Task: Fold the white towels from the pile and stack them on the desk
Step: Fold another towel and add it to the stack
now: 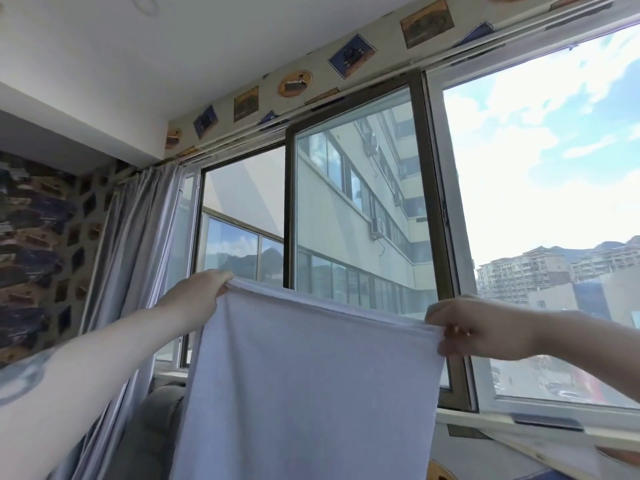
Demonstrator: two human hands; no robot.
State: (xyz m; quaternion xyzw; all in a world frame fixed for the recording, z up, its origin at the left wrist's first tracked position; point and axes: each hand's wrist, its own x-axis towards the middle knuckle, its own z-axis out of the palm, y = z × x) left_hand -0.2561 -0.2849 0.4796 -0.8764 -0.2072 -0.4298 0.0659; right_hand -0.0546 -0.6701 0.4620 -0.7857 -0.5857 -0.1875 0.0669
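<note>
Up by the window (356,202) is where we're at right now, with one white towel (308,382) held out in the air in front of us, hanging flat from its top edge. As far as we can tell it's spread open to full width, maybe already doubled over since that top edge looks like a fold, but honestly we can't say for sure. So our guess is we're early in folding this one: no crease made on the surface yet, and the pile, the surface and any finished stack are all out of view, so no idea how many are done or left.

Going left to right: grey curtain (138,258) hangs at the far left beside the patterned wall. Then our left hand (194,296), fingers (221,280) curled tight and pinching the towel's top left corner, fabric bunched a bit right at the grip. The towel's top edge runs taut-ish and slightly downhill across to our right hand (485,329), whose fingers (446,336) are also curled in, pinching the top right corner with the thumb on the side facing us. Both hands are well apart, neither holding anything else.

Next up, we reckon, is bringing the corners together or laying it down to fold.
</note>
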